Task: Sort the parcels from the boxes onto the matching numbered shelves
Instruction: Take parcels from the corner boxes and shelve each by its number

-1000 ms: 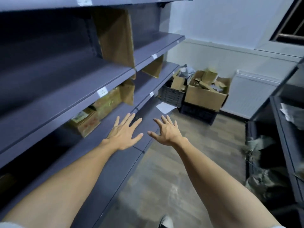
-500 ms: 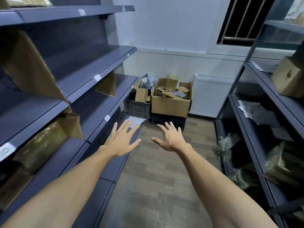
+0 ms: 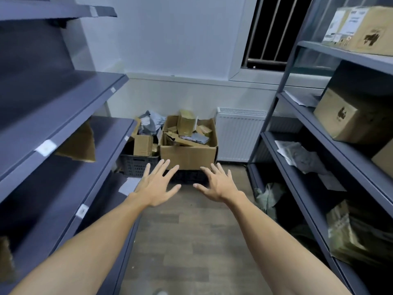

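While both arms reach down the aisle, neither hand has anything. The left hand (image 3: 156, 188) and right hand (image 3: 217, 185) are spread flat, fingers straight, palms down, in the air and apart from each other.

The parcels (image 3: 187, 124) are heaped in the open cardboard box (image 3: 188, 155) at the far wall, with more in the dark crate (image 3: 136, 165) just left of it. All are ahead of the hands, untouched. My read: approach for a pick.

Risks:
- The pile stands above the box rim. Pull a low parcel and the tall one on top likely topples.
- The grey bags (image 3: 151, 122) look soft and could sag or slip out of a one-hand pinch.
- The shelf labels (image 3: 45, 147) on the left shelving (image 3: 63, 116) are blurred and I can't read the numbers. A guess means the wrong shelf.
- A white sheet (image 3: 129, 185) lies on the floor by the crate: slip hazard.
- The aisle is tight against the right shelving (image 3: 319, 128), so an elbow could clip an edge.
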